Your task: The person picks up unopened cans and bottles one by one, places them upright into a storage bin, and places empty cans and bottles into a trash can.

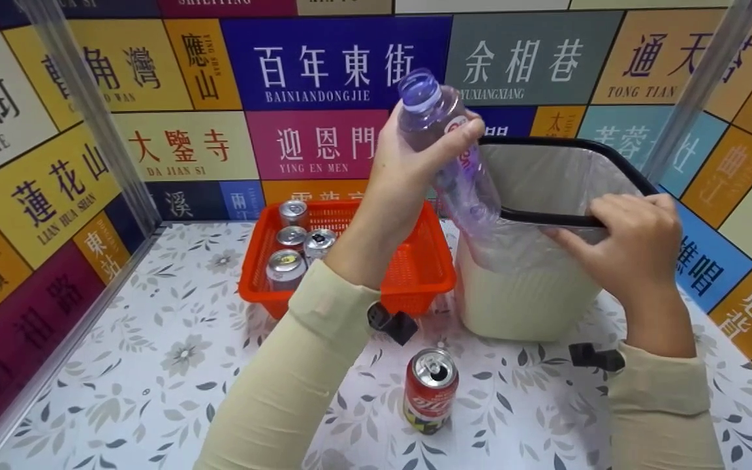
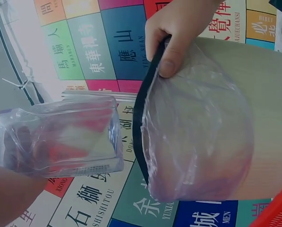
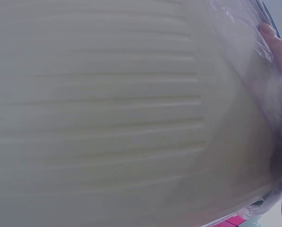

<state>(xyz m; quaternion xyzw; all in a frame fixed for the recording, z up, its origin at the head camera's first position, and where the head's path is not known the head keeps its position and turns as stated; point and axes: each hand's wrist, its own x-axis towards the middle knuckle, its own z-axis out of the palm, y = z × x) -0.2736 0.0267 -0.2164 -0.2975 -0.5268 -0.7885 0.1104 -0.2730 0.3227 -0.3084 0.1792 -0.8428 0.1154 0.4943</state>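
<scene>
My left hand [image 1: 408, 153] grips a clear plastic bottle [image 1: 470, 186] with a purple-tinted neck. The bottle is tilted, its base down by the near left rim of a cream trash bin [image 1: 526, 300]. In the left wrist view the bottle's base [image 2: 115, 137] stands apart from the bin's black rim [image 2: 138, 127]. My right hand [image 1: 640, 245] holds that rim at its near right side, thumb outside over the clear bag liner [image 1: 526, 248]. In the right wrist view the bin's ribbed wall [image 3: 131, 104] fills most of the picture.
A red plastic basket [image 1: 425, 261] with several cans [image 1: 286, 267] sits left of the bin. Near the front an opened red soda can [image 1: 431, 391] stands upright on the floral-patterned tabletop [image 1: 173, 365]. Walls of coloured signs [image 1: 324, 72] enclose the back and sides.
</scene>
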